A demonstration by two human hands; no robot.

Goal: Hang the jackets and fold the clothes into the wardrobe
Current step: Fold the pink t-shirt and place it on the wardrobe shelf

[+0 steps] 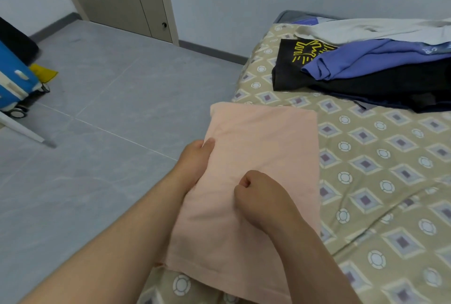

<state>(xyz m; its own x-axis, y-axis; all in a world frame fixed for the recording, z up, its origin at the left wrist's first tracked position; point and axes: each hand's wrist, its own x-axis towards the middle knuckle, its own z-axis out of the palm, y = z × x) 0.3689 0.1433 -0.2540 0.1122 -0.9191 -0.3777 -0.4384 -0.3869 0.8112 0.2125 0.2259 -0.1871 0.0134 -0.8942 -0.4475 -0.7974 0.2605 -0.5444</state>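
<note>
Evidently, folding is only partly done: the pink garment (268, 137) lies as a narrow folded strip at the bed (366, 181) edge, its left side gripped by the left hand (195, 159), its middle pinched under the curled right hand (256, 196). Beyond the grip, unfolded clothes (366, 64) are heaped (nothing is seen hung or stowed).

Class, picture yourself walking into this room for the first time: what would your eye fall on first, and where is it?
First, the folded peach garment at the near edge of the patterned bed, with the left hand gripping its left side and the right hand curled on top, seemingly pinching it. Next, the heap of clothes, blue, black and pale, at the bed's far end.
</note>
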